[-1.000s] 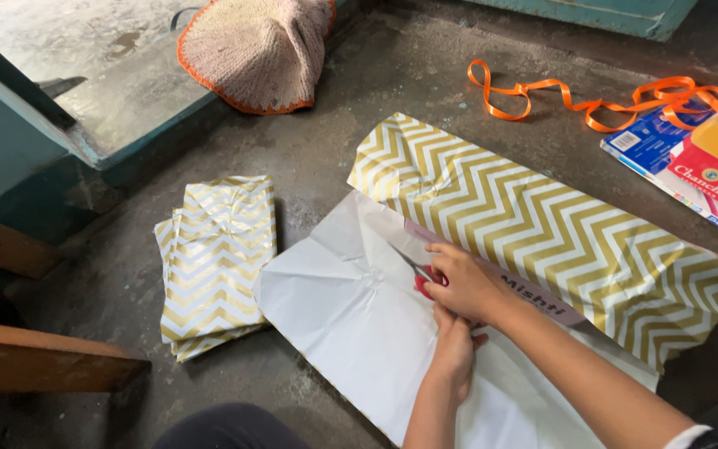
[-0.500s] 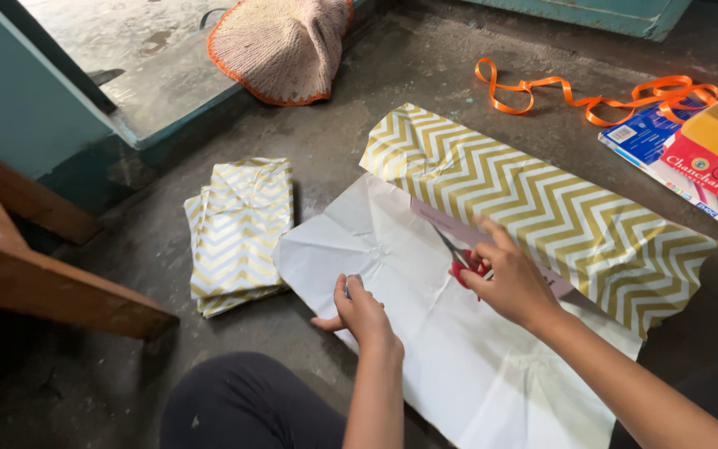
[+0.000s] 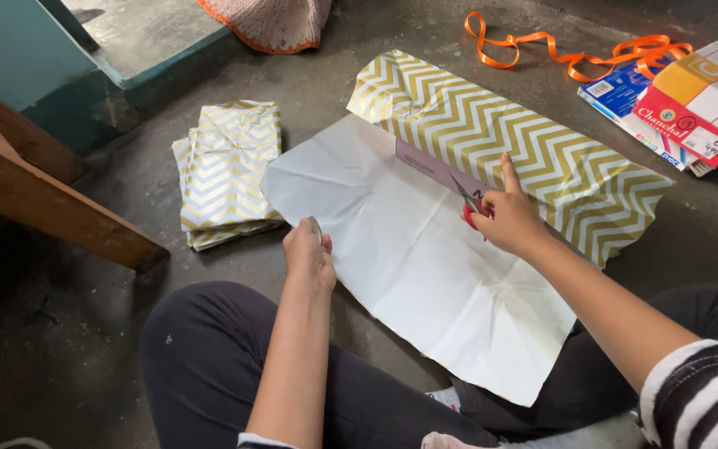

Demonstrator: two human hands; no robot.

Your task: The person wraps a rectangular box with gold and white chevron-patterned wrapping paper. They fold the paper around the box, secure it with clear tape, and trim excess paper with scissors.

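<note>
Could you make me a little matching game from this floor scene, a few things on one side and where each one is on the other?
Things:
1. scissors
2. orange ribbon
3. folded paper stack
4. left hand

Places:
A. near edge of the white sheet
B. far right, by the coloured booklets
C. in the right hand
D. left of the white sheet

Pairs: 1-C, 2-B, 3-D, 4-A

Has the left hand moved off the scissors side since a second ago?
Yes. The left hand has left the right hand and scissors, going left to the near edge of the white paper.
</note>
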